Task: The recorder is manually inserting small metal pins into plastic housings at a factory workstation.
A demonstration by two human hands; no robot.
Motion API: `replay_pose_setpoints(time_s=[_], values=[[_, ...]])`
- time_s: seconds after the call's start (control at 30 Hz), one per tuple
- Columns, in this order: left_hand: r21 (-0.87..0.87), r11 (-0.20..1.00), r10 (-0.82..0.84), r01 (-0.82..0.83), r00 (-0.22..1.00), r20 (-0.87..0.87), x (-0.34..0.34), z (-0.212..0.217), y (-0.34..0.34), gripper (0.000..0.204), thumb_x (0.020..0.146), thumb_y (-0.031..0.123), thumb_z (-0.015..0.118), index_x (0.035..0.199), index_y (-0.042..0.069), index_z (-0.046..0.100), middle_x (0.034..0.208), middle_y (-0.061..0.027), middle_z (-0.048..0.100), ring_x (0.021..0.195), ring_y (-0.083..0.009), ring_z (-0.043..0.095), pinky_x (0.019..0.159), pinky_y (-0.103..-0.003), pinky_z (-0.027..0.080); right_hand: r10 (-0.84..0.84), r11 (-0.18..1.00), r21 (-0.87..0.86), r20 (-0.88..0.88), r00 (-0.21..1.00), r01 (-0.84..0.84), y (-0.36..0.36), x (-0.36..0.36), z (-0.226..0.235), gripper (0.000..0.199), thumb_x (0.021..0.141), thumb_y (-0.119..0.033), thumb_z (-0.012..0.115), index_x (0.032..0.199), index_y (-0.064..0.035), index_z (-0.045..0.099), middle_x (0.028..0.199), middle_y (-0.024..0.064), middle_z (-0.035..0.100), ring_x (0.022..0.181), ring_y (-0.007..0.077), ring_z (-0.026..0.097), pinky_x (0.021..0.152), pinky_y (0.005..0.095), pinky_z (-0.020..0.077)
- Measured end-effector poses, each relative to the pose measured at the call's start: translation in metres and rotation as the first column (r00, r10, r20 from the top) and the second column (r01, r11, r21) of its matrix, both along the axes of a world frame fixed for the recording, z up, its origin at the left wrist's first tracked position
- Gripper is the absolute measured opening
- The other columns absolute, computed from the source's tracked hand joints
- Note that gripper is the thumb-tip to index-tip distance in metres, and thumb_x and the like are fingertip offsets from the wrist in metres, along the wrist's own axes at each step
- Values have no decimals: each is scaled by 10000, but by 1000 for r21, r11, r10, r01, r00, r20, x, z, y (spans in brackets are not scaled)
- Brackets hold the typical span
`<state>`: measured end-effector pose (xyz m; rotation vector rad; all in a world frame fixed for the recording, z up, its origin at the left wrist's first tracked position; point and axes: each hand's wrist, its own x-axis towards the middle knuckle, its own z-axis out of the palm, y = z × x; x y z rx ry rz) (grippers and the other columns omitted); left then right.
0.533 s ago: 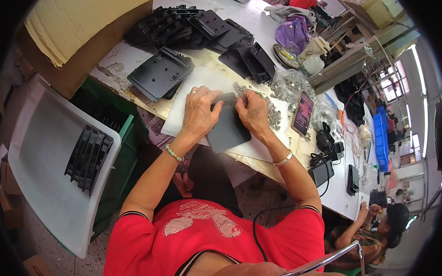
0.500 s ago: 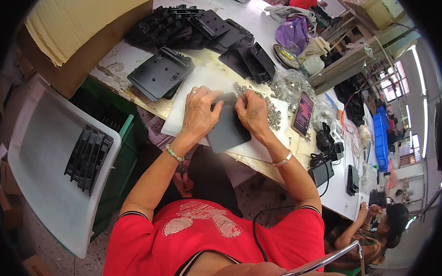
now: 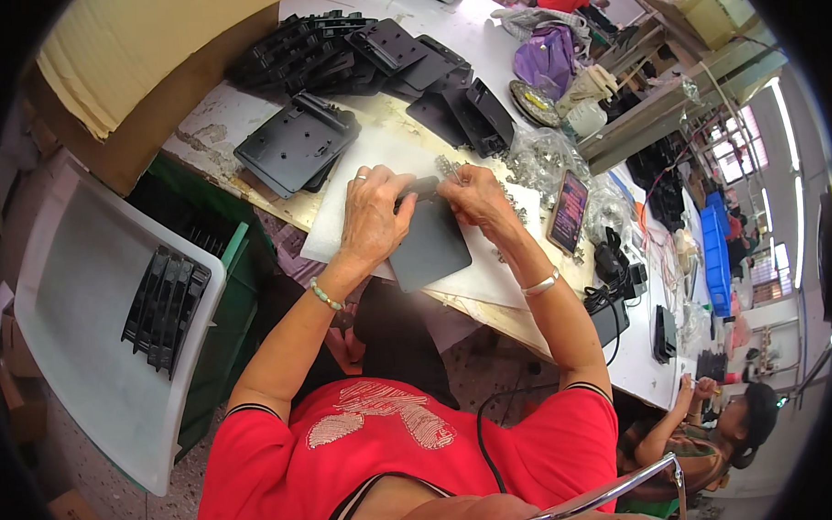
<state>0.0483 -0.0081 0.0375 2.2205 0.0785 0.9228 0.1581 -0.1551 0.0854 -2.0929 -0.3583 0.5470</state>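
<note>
A dark grey plastic panel [image 3: 431,250] with a raised block at its far end lies on a white foam sheet [image 3: 328,228] in front of me. My left hand [image 3: 374,214] is closed on the panel's far left edge, its thumb by the raised block. My right hand [image 3: 474,196] is at the block's right side, fingers pinched together; what they hold, if anything, is too small to make out. Small metal pieces [image 3: 447,165] lie in a heap around and partly behind the right hand.
Black panels [image 3: 295,145] are stacked left of the sheet, more black parts [image 3: 303,51] behind. A phone [image 3: 568,209] and a clear plastic bag [image 3: 542,155] lie to the right. At left, a white tray [image 3: 70,318] holds black parts [image 3: 166,310]. Another person [image 3: 706,433] sits at right.
My right hand has shifted slightly left and turned, its fingers closer to the panel's block. The left hand keeps its hold on the panel.
</note>
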Motion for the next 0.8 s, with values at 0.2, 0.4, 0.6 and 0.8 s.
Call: replay_pose_setpoints(time_s=[0.2, 0.4, 0.6, 0.8], values=[[56, 998, 6, -5, 1000, -15, 1, 0, -2, 204, 785, 98, 683, 971, 16, 694, 891, -128, 628, 869, -314, 562, 817, -402, 430, 128, 992, -22, -11, 992, -128, 3, 11, -1, 200, 811, -181, 635, 780, 10, 586, 583, 40, 541, 432, 107, 447, 380, 270, 322], [149, 988, 29, -26, 999, -14, 1, 7, -4, 196, 787, 121, 670, 969, 50, 676, 887, -128, 621, 882, -317, 575, 771, -426, 432, 87, 993, 87, -43, 995, -83, -23, 0, 11, 199, 856, -176, 577, 840, 21, 605, 674, 52, 579, 516, 107, 483, 420, 253, 339], [371, 928, 98, -22, 978, -186, 17, 29, -1, 164, 812, 126, 659, 949, 45, 702, 874, -141, 645, 898, -323, 605, 800, -418, 466, 171, 980, 111, -31, 985, -167, -43, -14, 6, 216, 918, -99, 472, 971, 44, 624, 723, 66, 609, 572, 113, 556, 461, 259, 432], [259, 949, -104, 178, 955, -277, 29, 22, 16, 153, 812, 122, 632, 866, -4, 701, 842, -179, 644, 852, -353, 612, 801, -433, 471, 184, 965, 177, 83, 979, -196, -46, -19, -9, 243, 939, -88, 464, 1062, 45, 625, 703, 26, 595, 531, 81, 536, 440, 232, 424]])
